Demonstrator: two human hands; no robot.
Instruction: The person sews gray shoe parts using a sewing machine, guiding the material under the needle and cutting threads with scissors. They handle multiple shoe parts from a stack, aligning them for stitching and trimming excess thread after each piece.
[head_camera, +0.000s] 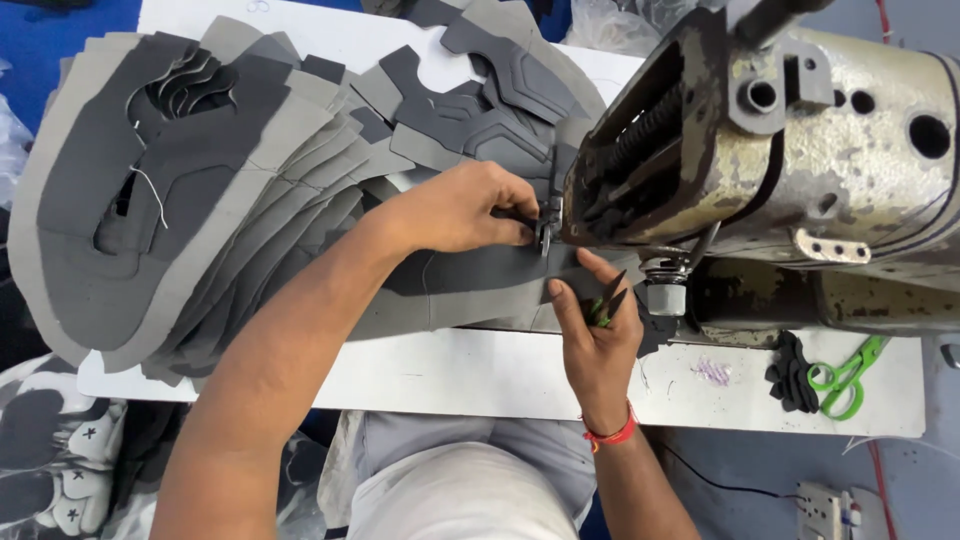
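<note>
Grey flat cut pieces of shoe-upper material (470, 285) are lying under the needle area of an old, worn cream-coloured industrial sewing machine (800, 150), on the white table (480, 375). This workpiece is pressed down at the needle by the left hand (460, 205), whose fingers are pinched narrowly together just beside the presser foot; whether a thread is caught between them cannot be told. The near edge of the piece is touched by the right hand (595, 335), and a small pair of dark thread snips (605, 300) is held in its curled fingers. A red thread band (612, 436) is worn at the right wrist. As a judgement, the work is well along: one piece is at the machine, while a large fanned stack of similar grey pieces (190, 200) is spread to the left, some with loose thread ends visible, and a smaller group of dark grey shaped parts (500, 90) lies behind the hands. The layers overlap too closely for an exact count, though well over ten edges can be made out. One pair of green-handled scissors (845, 375) is lying on the table to the right, just beside a small dark heap of scraps (790, 370).
</note>
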